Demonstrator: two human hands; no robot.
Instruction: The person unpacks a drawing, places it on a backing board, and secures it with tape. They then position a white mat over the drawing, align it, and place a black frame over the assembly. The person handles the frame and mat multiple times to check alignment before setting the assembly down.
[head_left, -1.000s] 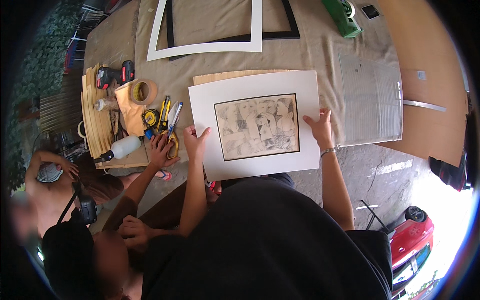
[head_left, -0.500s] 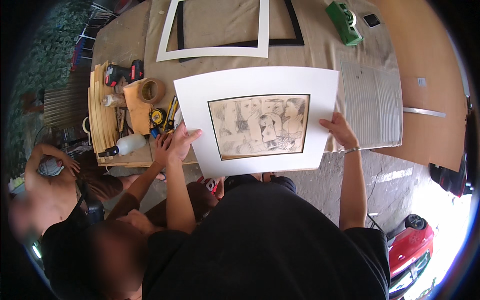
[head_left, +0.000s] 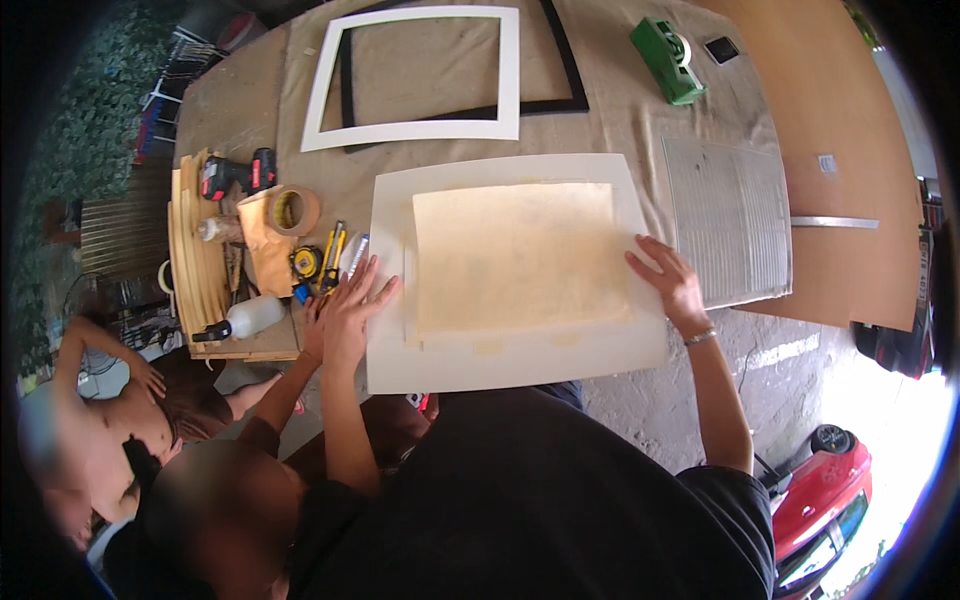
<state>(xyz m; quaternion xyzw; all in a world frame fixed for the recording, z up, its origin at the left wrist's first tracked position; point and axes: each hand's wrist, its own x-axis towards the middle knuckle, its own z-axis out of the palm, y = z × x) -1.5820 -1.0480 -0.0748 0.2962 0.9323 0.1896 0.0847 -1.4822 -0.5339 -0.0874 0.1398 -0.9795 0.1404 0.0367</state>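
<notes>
The mat board [head_left: 520,360] now lies back side up at the table's near edge, with a plain cream sheet [head_left: 515,255] fixed on it by small tape pieces. My left hand [head_left: 355,310] rests at the board's left edge, fingers stretched and apart. My right hand [head_left: 670,285] touches the right edge, fingers spread. Just left of my left hand lie a tape measure [head_left: 306,263], cutters [head_left: 334,250] and a brown tape roll [head_left: 295,210].
A co-worker's hand [head_left: 313,328] is beside my left hand; another person [head_left: 100,420] is at lower left. Frames [head_left: 410,130], a green dispenser [head_left: 660,60], phone [head_left: 721,50], clear sheet [head_left: 730,220], drill [head_left: 235,175], bottle [head_left: 255,318] and wood strips [head_left: 185,250] surround the board.
The board, earlier held up showing a drawing in a mat, is now turned over with the sheet's back showing. My hands have gone from gripping it to resting spread at its sides.
</notes>
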